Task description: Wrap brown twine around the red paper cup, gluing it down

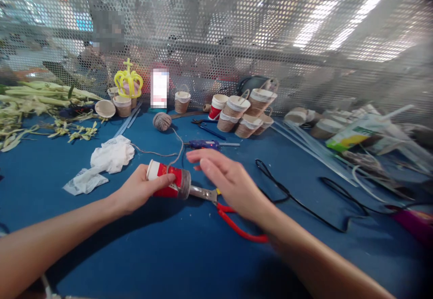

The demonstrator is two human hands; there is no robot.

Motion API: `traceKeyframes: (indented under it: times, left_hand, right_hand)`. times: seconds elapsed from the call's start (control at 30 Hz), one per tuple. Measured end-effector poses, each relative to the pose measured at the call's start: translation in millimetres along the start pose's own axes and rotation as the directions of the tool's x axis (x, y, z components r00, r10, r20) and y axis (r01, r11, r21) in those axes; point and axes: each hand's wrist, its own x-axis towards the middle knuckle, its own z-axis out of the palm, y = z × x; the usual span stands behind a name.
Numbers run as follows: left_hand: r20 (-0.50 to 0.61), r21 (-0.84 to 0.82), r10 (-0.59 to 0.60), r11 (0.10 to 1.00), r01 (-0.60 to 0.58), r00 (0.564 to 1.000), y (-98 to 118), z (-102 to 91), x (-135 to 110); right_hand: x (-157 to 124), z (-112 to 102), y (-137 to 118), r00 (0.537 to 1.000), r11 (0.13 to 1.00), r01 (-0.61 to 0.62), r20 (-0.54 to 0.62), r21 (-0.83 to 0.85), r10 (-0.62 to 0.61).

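Note:
My left hand (pixel 137 188) is wrapped round a red and white paper cup (pixel 162 172) lying on its side in the air, its thumb pressed on the wall. Grey yarn (pixel 184 184) is wound round one end of the cup. From there a strand runs up to a yarn ball (pixel 162 121) on the table. My right hand (pixel 230 179) hovers beside the cup with its fingers stretched towards it, apparently holding nothing. Red-handled scissors (pixel 237 227) lie beneath it, partly hidden. Just behind, a blue glue gun (pixel 203 144) rests on the table.
Crumpled white tissue (pixel 113 154) lies left of the cup. Several yarn-wrapped small baskets (pixel 248 125) stand at the back, near pliers (pixel 209 128). Leafy stalks (pixel 40 100) fill the left. A black cable (pixel 297 206), clear sticks (pixel 318 154) and a plastic pack (pixel 355 130) are on the right.

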Motion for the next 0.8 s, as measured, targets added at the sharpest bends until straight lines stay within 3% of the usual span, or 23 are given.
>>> traceKeyframes:
  times: [0.13,0.2,0.23,0.27,0.37,0.47,0.57,0.73,0.8]
  left_hand:
    - [-0.048,-0.031,0.002,1.0,-0.004,0.999,-0.9,-2.0,2.1]
    - [-0.05,-0.009,0.025,1.0,-0.026,0.998,-1.8,-4.0,2.9]
    - [-0.046,0.007,0.037,0.999,-0.037,0.998,-2.3,-5.0,3.2]
    - [-0.043,0.025,0.049,0.999,-0.048,0.998,-2.6,-5.9,3.4]
    - [-0.034,0.079,0.076,0.994,-0.073,0.997,-2.7,-7.7,3.9]
    - [-0.025,0.121,0.091,0.989,-0.087,0.996,-1.8,-8.5,4.3]
    - [-0.018,0.158,0.107,0.982,-0.102,0.994,-0.9,-8.9,5.0]
    - [-0.028,0.172,0.109,0.98,-0.102,0.994,-0.5,-8.4,6.7]
    - [-0.033,0.177,0.128,0.977,-0.121,0.991,-0.1,-9.1,7.9]
  right_hand:
    - [17.8,-34.7,19.8,0.928,0.973,-0.227,-0.296,0.038,0.228]
    - [24.8,-50.2,34.9,0.876,0.925,-0.325,-0.431,-0.195,0.217]
    - [26.9,-55.0,42.1,0.896,0.852,-0.367,-0.387,-0.373,0.216]
    - [28.1,-57.2,48.3,0.907,0.822,-0.375,-0.351,-0.428,0.231]
    - [27.2,-49.4,58.9,0.932,0.794,-0.359,-0.234,-0.49,0.276]
    - [25.9,-34.1,61.2,0.94,0.799,-0.337,-0.221,-0.498,0.258]
    - [29.7,-30.9,62.6,0.924,0.799,-0.375,-0.255,-0.47,0.284]
    - [26.0,-50.4,47.4,0.893,0.838,-0.418,-0.327,-0.35,0.309]
    - [16.4,-56.2,33.2,0.889,0.901,-0.403,-0.301,-0.161,0.345]
